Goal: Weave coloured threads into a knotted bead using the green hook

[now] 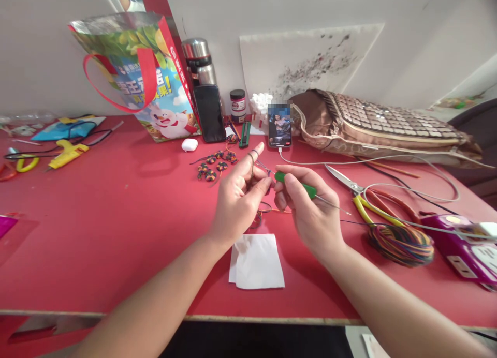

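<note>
Head view: from where I stand, the left hand [239, 198] is half curled, its thumb pinching a small knotted bit of dark cord [269, 174] against the fingers. A loop of cord goes round its raised index finger, I'd say to hold the strand taut. The right hand [316, 205] is just beside it, fingers folded round the green handle of a thin metal tool [309, 190]. The shaft points away from the work, back past the right palm, which seems a way of parking the tool while the fingertips stay free for the cord. Those fingertips nearly meet the left thumb; whether they also grip a strand is too small and blurred for me to tell.

Loose cord lies under and between the hands, above a folded tissue [260, 262]. To the right of the right hand, a multicoloured coil [399, 244] rests against the handles of the scissors [354, 187], both probably there for easy reach. Beyond the left hand, slightly to its left, sit knotted balls [222, 166], grouped perhaps so they don't stray. Straight past both fingertips a lit phone [279, 125] stands propped up, its screen towards the person, presumably for watching with both hands busy.
</note>
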{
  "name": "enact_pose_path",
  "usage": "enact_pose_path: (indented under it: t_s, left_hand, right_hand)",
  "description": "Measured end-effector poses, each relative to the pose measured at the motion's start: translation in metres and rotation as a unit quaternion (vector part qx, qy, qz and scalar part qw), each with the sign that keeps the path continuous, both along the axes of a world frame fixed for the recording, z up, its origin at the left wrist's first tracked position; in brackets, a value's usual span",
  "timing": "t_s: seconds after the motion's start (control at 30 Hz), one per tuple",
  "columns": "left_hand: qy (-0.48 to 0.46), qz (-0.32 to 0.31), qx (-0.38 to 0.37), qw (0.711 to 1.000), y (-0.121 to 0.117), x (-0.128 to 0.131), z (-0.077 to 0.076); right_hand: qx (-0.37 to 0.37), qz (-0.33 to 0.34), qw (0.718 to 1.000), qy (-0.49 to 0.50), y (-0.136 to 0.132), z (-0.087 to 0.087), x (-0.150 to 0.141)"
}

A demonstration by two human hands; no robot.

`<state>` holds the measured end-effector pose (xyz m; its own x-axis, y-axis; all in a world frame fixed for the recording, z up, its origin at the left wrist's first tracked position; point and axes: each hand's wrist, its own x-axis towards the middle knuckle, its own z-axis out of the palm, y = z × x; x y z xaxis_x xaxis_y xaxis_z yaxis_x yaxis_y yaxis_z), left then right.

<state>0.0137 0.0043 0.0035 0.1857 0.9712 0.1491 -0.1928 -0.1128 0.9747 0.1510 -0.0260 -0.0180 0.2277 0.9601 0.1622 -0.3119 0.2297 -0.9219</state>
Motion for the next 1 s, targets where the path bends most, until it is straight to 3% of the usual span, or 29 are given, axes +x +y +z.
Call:
enact_pose_path:
  t_s: [0.23, 0.53, 0.73, 1.0]
  left_hand:
    - [-0.111, -0.02, -0.085, 0.99, 0.003, 0.001, -0.005]
    - [-0.169, -0.071, -0.125, 0.975, 0.014, -0.012, 0.005]
    - [-0.207, -0.108, -0.18, 0.955, 0.015, -0.02, 0.013]
    - [-0.27, -0.099, -0.211, 0.934, 0.017, -0.023, 0.014]
  right_hand:
    - [0.061, -0.054, 0.996, -0.047, -0.012, 0.001, -0.011]
    - [0.066, 0.035, 0.997, 0.01, -0.009, -0.002, 0.0]
    - [0.082, 0.041, 0.996, 0.016, -0.006, -0.005, 0.003]
    - [0.079, 0.035, 0.996, 0.008, -0.007, -0.002, 0.003]
